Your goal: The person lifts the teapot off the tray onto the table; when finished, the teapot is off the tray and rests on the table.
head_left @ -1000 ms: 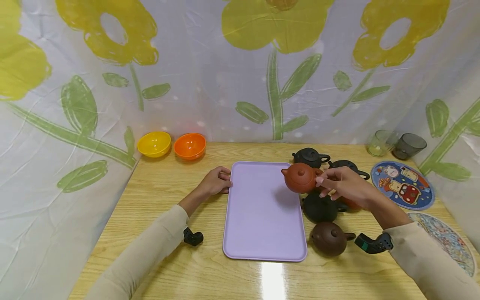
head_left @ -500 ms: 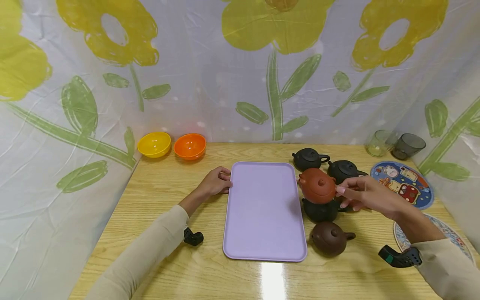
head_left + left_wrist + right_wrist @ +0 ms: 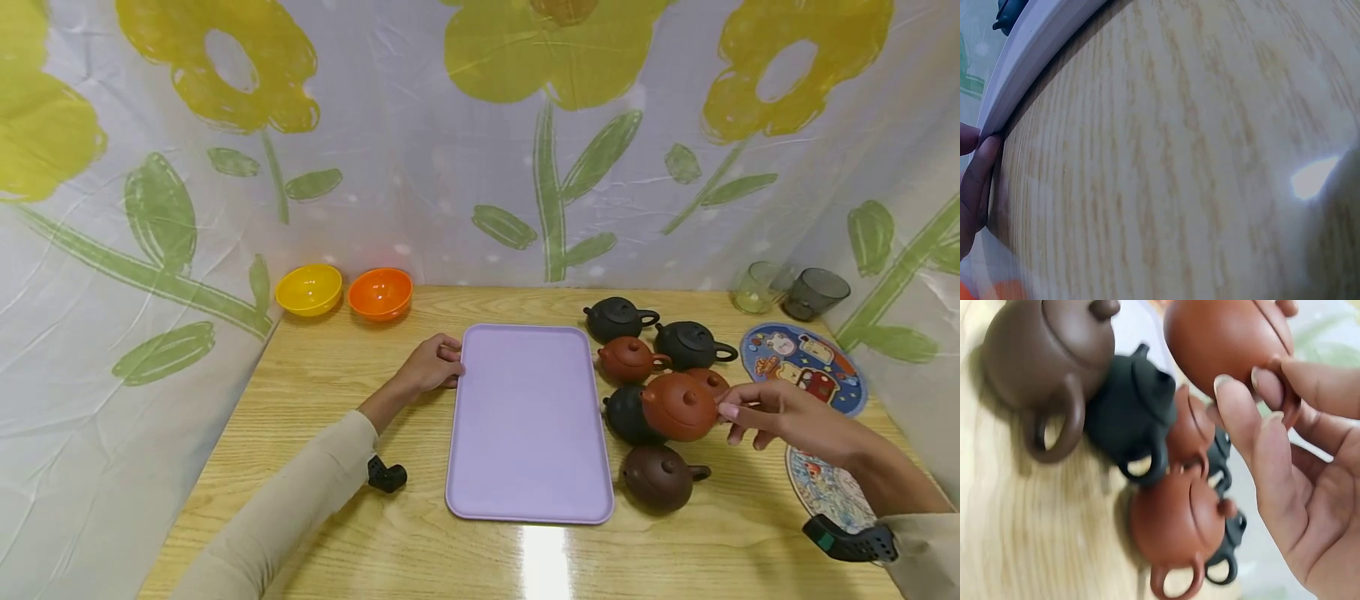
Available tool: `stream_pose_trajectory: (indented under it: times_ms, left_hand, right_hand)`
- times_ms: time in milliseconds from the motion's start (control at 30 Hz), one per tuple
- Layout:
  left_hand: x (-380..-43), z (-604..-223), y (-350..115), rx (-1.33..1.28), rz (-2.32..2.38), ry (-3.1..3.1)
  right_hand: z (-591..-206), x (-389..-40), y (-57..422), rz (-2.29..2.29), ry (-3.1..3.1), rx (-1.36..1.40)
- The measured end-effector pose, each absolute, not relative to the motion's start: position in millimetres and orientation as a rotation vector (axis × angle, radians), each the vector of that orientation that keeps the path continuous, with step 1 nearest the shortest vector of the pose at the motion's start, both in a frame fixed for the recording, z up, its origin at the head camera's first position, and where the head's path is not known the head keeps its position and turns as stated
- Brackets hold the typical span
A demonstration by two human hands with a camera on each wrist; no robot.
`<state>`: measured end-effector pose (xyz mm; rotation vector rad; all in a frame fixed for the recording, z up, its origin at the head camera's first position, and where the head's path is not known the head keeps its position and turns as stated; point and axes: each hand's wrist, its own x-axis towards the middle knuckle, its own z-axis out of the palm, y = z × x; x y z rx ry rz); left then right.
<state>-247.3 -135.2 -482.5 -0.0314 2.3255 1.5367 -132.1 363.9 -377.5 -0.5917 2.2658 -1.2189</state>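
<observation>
My right hand (image 3: 787, 418) pinches the handle of a red-brown clay teapot (image 3: 678, 408) with thumb and fingers, as the right wrist view shows. That teapot (image 3: 1222, 344) is in the air over the others, its spout pointing left. Beneath and around it stand a black teapot (image 3: 628, 414), a dark brown teapot (image 3: 657, 480) and two more red-brown ones, a teapot (image 3: 628, 358) nearer the back and a partly covered teapot (image 3: 711, 382). At the left rim of the lilac tray (image 3: 528, 425), my left hand (image 3: 431, 364) holds the edge between its fingers (image 3: 984, 159).
Two black teapots, one teapot (image 3: 617, 318) and another teapot (image 3: 688, 344), stand behind. A yellow bowl (image 3: 309, 290) and an orange bowl (image 3: 380, 293) are at the back left. Two glasses (image 3: 816, 293) and two round patterned mats (image 3: 802, 367) lie to the right.
My right hand has carried the red-brown teapot rightward and nearer to me, from above the tray's right edge to above the other teapots. The left hand and tray have stayed put.
</observation>
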Motion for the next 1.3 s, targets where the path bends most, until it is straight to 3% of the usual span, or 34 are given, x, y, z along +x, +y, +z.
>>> stream_pose_trajectory:
  times_ms: [533, 1300]
  left_hand:
    - [-245.8, -481.8, -135.8, -0.023, 1.535, 2.33]
    - [-244.8, -481.8, -135.2, -0.031, 1.542, 2.324]
  right_hand:
    - [-410.3, -111.8, 421.9, -1.29, 2.117, -0.412]
    - [-441.6, -109.4, 438.5, -1.407, 1.918, -0.369]
